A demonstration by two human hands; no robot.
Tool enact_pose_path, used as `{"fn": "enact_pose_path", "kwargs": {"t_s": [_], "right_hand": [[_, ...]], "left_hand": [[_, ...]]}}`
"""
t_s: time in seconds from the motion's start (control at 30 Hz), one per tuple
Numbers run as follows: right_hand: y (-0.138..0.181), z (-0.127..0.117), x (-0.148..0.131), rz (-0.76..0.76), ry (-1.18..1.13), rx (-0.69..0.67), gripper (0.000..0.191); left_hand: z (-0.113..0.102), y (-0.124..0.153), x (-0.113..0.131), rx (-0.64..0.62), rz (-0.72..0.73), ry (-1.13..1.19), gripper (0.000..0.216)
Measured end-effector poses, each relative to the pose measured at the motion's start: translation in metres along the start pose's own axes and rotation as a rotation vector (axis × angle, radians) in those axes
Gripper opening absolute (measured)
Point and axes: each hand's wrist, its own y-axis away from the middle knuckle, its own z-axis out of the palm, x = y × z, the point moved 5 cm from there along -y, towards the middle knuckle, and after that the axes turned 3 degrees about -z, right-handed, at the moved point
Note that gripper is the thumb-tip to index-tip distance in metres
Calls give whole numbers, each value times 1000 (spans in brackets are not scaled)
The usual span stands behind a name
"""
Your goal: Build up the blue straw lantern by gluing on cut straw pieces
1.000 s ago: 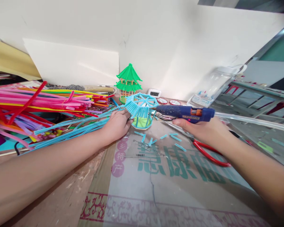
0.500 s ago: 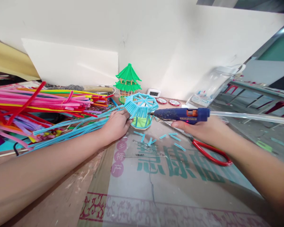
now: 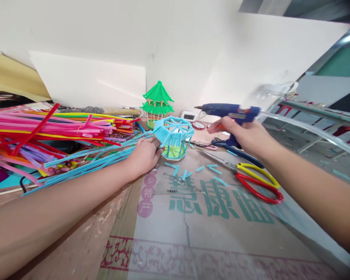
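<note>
My left hand (image 3: 145, 154) grips the left side of a small light-blue pavilion model (image 3: 174, 134) made of pipe cleaners, which stands on a green base at the cardboard's far edge. My right hand (image 3: 245, 134) is closed round a blue hot glue gun (image 3: 229, 111), held up in the air to the right of the model, nozzle pointing left and a clear glue stick trailing off to the right. Several short blue pipe-cleaner pieces (image 3: 198, 170) lie on the cardboard (image 3: 210, 229) in front of the model.
A big pile of coloured pipe cleaners (image 3: 46, 132) covers the left. A finished green pavilion (image 3: 157, 102) stands at the wall beside a small timer (image 3: 189, 115). Red scissors (image 3: 258, 191) and yellow scissors (image 3: 256, 171) lie at right, a clear ruler (image 3: 177, 184) in front.
My right hand has lifted the glue gun up and away from the blue model, uncovering the yellow scissors beneath. The left hand has stayed on the model.
</note>
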Motion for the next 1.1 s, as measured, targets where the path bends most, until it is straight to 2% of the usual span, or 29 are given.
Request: {"fn": "enact_pose_path", "kwargs": {"t_s": [0.07, 0.23, 0.43, 0.53, 0.6, 0.77, 0.87, 1.03, 1.1], "right_hand": [[-19, 10, 18, 68, 2, -2, 40], [-62, 37, 73, 242, 51, -45, 41], [-77, 75, 100, 252, 90, -150, 32], [-75, 81, 99, 247, 116, -190, 32], [-73, 75, 96, 231, 164, -187, 33], [-49, 36, 75, 117, 355, -130, 46], [-20, 18, 52, -55, 505, -137, 35], [30, 20, 30, -55, 357, -483, 19], [42, 24, 24, -68, 344, -552, 18]], "left_hand": [[1, -1, -1, 0, 2, -3, 25], [1, -1, 0, -19, -3, 4, 25], [0, -1, 0, -32, -17, 14, 25], [1, -1, 0, -42, -11, 7, 25], [1, -1, -1, -39, -8, 0, 24], [1, 0, 0, -11, 2, -26, 24], [1, 0, 0, 4, 14, -31, 25], [0, 0, 1, -5, 2, -58, 27], [0, 0, 2, -12, -4, -68, 28]]}}
